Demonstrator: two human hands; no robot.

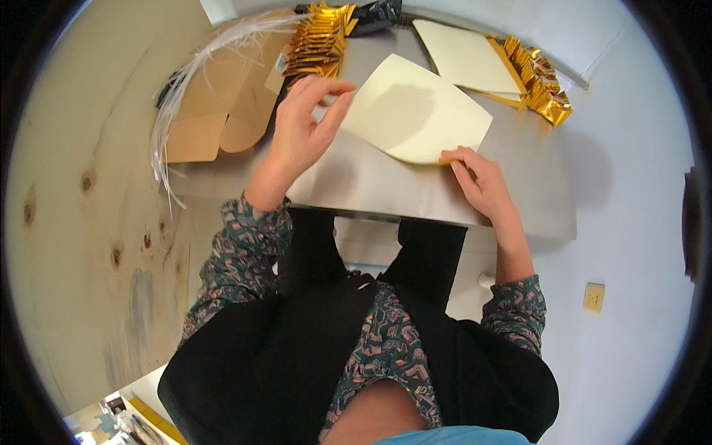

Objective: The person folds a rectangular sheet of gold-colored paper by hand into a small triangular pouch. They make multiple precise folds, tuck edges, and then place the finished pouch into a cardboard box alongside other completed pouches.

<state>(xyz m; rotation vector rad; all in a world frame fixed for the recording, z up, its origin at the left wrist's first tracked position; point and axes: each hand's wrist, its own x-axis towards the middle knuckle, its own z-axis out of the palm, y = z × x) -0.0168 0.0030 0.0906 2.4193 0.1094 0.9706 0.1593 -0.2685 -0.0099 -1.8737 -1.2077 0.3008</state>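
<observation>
A cream-coloured sheet point(415, 119), slightly curved, lies slanted over the metal table in front of me. My right hand point(478, 182) grips its near right edge, thumb below and fingers on top, where a thin yellow rim shows. My left hand point(308, 122) is raised by the sheet's left corner. Its thumb and forefinger come together in a pinch, and whatever may be between the tips is too small to make out. A shadow falls across the sheet's upper left part.
The metal table point(534, 189) holds an opened brown cardboard box point(215, 119) with white strips point(178, 104) draped over it. Stacked gold foil packets point(319, 41) stand behind my left hand. More cream sheets point(471, 55) lie far right beside gold foil packets point(538, 81). Black plastic point(378, 15) sits behind.
</observation>
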